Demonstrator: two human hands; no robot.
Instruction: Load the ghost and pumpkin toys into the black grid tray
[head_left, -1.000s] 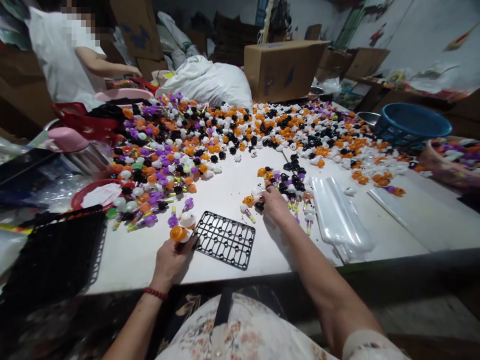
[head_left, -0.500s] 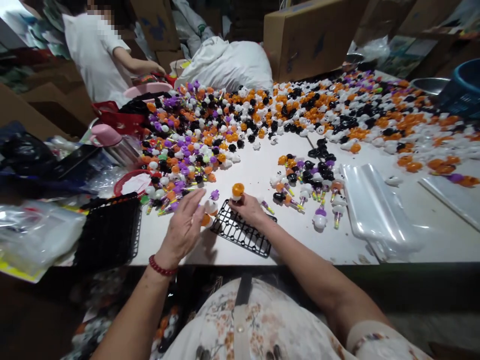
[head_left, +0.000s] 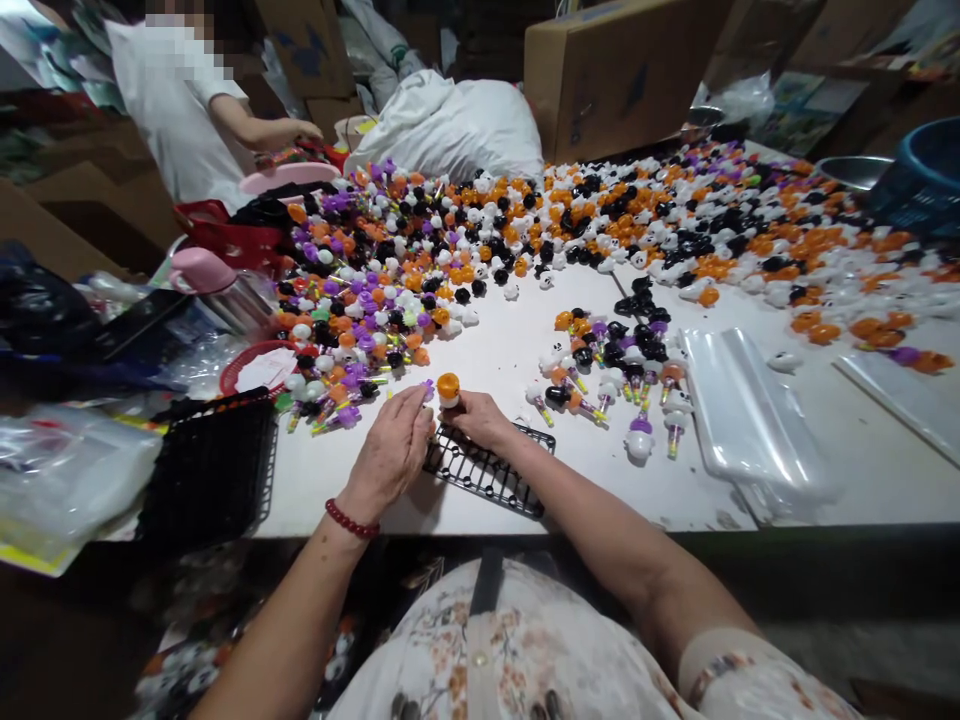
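R hand (head_left: 480,418) has its fingers clamped on an orange-&-white figure piece (head_left: 448,388), held upright at the L end of a blk grid tray (head_left: 495,475), which lies flat on the white worktop (head_left: 337,505). L hand (head_left: 390,445) is just beside, fingers close tog. w/ tips partly hidden; can't tell if they grip anything. A small purple piece (head_left: 427,388) shows by its fingertips. To R of tray: loose group of figure-topped sticks (head_left: 637,375), then clear plastic bags (head_left: 750,410). Far side: big mixed pile (head_left: 600,215), orange/blk/white/purple. Stacked blk trays (head_left: 206,465) sit at L, nr a red basket (head_left: 231,378).
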